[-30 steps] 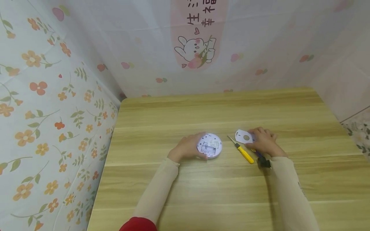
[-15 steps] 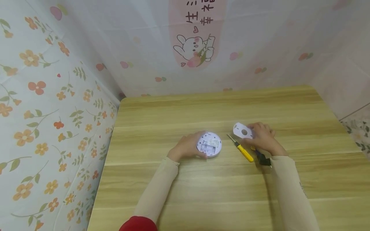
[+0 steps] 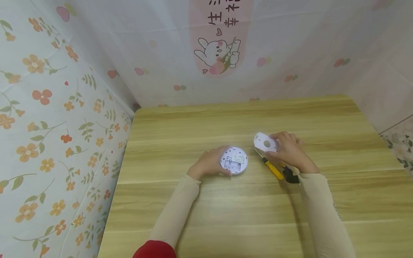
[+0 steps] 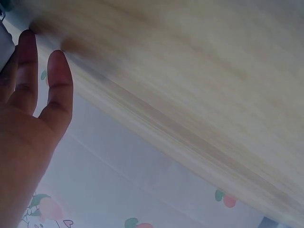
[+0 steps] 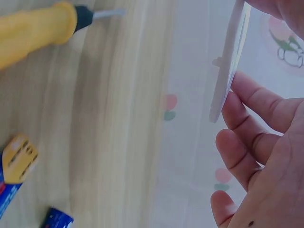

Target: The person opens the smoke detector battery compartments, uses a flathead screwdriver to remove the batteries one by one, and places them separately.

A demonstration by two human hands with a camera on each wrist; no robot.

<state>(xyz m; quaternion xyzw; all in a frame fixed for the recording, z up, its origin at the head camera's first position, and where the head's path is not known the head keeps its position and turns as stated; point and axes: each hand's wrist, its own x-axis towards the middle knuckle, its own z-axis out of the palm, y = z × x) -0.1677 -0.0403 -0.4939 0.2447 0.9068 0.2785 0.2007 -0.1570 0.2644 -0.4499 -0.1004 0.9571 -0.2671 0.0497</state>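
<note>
My left hand [image 3: 209, 163] grips the left rim of a round white device [image 3: 235, 160] on the table, its open battery compartment facing up. In the left wrist view only a sliver of a white thing [image 4: 4, 45] shows beside the fingers. My right hand [image 3: 288, 149] pinches a white mounting plate [image 3: 260, 141] with a round hole, held tilted above the table. The plate [image 5: 228, 66] appears edge-on in the right wrist view, thumb on one side and fingertips on the other. Below it lies a yellow-handled screwdriver [image 3: 273, 170], its tip pointing away from me.
A black item [image 3: 291, 176] lies under the right wrist. In the right wrist view, a blue-and-yellow item [image 5: 19, 159] and a small blue cylinder [image 5: 58, 219] lie near the screwdriver. A patterned cloth [image 3: 155, 53] hangs behind the wooden table [image 3: 200, 125], another at left.
My right hand has lifted the mounting plate and carried it left, toward the round device, tilting it. The left hand and the device have hardly moved.
</note>
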